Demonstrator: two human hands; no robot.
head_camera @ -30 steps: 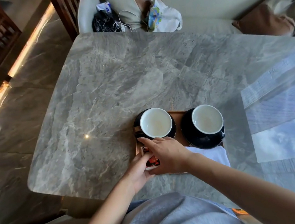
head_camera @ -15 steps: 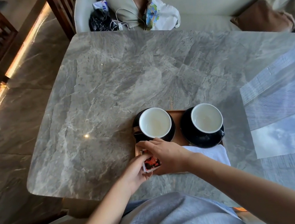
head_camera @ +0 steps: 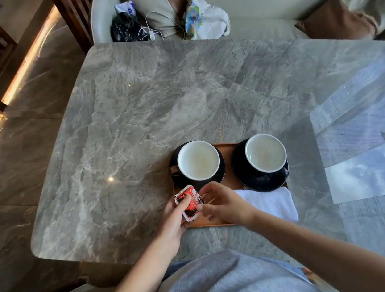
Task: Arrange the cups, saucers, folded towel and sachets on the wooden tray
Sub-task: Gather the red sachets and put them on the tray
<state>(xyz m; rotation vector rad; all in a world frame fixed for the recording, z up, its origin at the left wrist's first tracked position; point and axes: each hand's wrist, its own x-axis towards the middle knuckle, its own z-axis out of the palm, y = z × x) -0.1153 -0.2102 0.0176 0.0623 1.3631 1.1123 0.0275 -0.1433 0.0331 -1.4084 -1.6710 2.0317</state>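
At the wooden tray [head_camera: 229,163], left hand [head_camera: 173,225] and right hand [head_camera: 224,205] pinch red-and-white sachets [head_camera: 190,203], print unreadable.

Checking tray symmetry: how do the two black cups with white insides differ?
The left black cup has its handle on the left; the right black cup on the right. The left one sits beside the red sachets held by the left hand and right hand; the right one's black saucer meets the white folded towel. Both look empty.

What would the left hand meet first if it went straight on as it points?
Probably the near rim of the left saucer, just past the sachets the left hand holds; depth unclear.
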